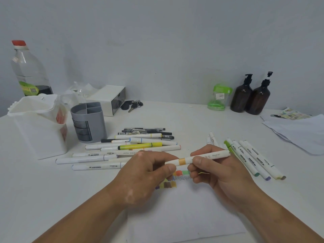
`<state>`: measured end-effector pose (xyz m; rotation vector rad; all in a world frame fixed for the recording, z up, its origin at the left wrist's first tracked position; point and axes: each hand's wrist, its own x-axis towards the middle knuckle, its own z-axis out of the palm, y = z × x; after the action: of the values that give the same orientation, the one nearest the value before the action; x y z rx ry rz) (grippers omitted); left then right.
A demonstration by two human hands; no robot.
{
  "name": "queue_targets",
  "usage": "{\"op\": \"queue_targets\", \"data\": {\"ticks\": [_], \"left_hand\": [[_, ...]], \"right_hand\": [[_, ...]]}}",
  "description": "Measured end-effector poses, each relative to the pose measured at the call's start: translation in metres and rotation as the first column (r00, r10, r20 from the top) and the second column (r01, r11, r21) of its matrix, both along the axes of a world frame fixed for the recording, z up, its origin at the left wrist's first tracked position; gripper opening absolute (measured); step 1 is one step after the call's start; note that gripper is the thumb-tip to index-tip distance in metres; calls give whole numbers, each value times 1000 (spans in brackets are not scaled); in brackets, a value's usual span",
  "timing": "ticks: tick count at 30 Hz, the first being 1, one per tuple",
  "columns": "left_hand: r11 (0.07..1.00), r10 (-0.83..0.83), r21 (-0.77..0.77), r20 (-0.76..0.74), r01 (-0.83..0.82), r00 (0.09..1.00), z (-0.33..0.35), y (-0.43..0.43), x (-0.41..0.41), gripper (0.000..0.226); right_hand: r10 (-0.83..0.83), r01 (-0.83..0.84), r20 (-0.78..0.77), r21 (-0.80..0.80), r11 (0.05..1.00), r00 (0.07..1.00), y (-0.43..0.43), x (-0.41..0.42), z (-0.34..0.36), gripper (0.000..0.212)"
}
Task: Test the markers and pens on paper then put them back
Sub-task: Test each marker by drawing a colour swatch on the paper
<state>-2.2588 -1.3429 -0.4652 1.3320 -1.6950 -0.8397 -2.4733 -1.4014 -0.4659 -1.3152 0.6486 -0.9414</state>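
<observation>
Both forearms enter from 6 o'clock and meet above the paper sheet (184, 216), which lies flat on the white worktop (43, 199). The left hand (145, 172) pinches the cap end of a white marker (206, 156) between thumb and curled fingers. The right hand (215, 172) grips the barrel. The marker is held level, clear of the sheet, and an orange band shows between the two hands.

Step in hand: cap handling on one marker. Whether the cap is coming off or going on cannot be determined. Colour swatches (175, 179) and a scribbled line directly below the hands indicate that testing is well advanced.

Next move, as judged: a straight axial pull or push on the cap, with the barrel held steady. The marker then goes either to bare paper or to a group.

- At 10 o'clock from the hands: a pile of markers and pens (122, 149), with a grey organiser (89, 121) beyond it.
- At 2 o'clock: a row of markers (252, 160).
- At 12 o'clock, far edge: keys (131, 105) and two amber pump bottles (250, 95), against a plain grey wall (157, 41).
</observation>
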Motion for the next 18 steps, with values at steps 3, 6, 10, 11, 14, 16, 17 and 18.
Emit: {"op": "queue_targets", "data": {"ticks": [3,6,10,11,14,16,17,18], "left_hand": [[999,27,-31,32,-26,999,0,0,1,24],[999,52,10,-52,-52,997,-2,-4,0,23],[992,108,73,-142,-99,984,-4,-6,4,23],[992,122,60,-128,-115,984,-4,-6,5,24],[985,170,-8,-61,-171,983,-6,-8,3,20],[978,207,-28,-64,-209,976,-7,-9,2,23],[971,234,-27,-69,-237,970,-8,-10,3,24],[963,264,-28,-60,-266,963,-8,-10,4,23]], "right_hand": [[-22,19,-67,-56,998,997,-2,-3,2,25],[-72,47,-166,-149,988,983,-5,-11,8,31],[-141,-35,-471,-346,938,871,-5,-17,10,7],[-168,-53,-523,-381,923,836,-4,-16,8,10],[-276,-69,-599,-488,870,752,0,-9,6,12],[-387,-24,-611,-555,832,691,0,-8,5,12],[-461,32,-608,-582,812,646,-3,-11,6,13],[-534,103,-604,-600,794,591,-6,-15,7,13]]}}
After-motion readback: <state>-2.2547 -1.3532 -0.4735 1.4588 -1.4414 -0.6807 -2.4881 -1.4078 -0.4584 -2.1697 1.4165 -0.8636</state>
